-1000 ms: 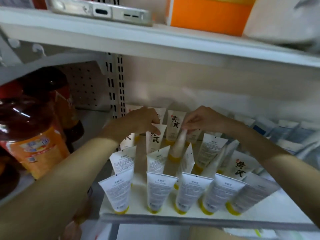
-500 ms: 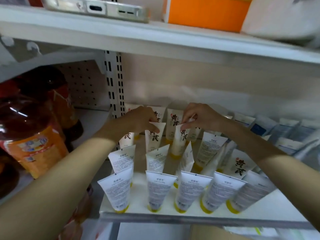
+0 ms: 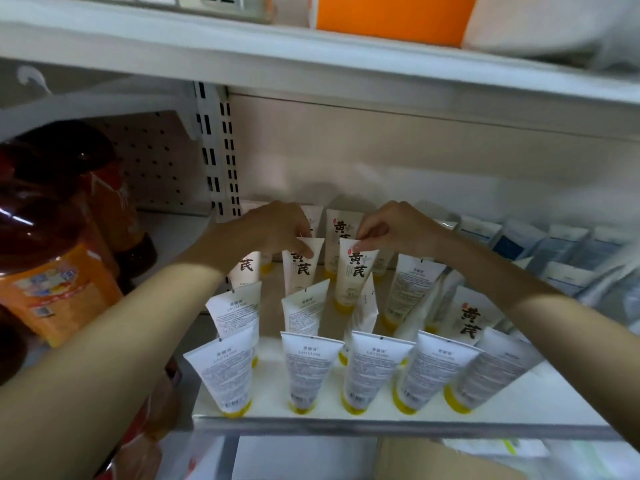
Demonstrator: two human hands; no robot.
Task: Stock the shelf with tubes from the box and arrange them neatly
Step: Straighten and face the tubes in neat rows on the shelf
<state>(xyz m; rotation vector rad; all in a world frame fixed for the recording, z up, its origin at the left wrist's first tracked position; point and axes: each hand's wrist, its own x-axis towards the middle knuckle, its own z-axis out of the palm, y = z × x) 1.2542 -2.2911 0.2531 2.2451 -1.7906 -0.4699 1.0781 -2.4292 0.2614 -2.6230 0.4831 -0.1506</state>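
Several white tubes with yellow caps stand cap-down in rows on the white shelf [image 3: 540, 407]. My left hand [image 3: 273, 230] pinches the top edge of a tube with black characters [image 3: 300, 271] in the third row. My right hand [image 3: 394, 226] pinches the top of the neighbouring tube [image 3: 355, 275], which stands upright with its front facing me. The front row [image 3: 304, 372] shows the tubes' printed backs. A brown box edge [image 3: 440, 459] peeks in below the shelf.
Large amber bottles with orange labels [image 3: 59, 271] fill the shelf bay at left. Blue-and-white packets [image 3: 554, 251] lie at the right rear. An orange box [image 3: 391, 15] sits on the shelf above. A slotted upright [image 3: 221, 154] divides the bays.
My right hand has turned its tilted tube upright and set it front-facing beside the left hand's tube. My left hand has barely moved.
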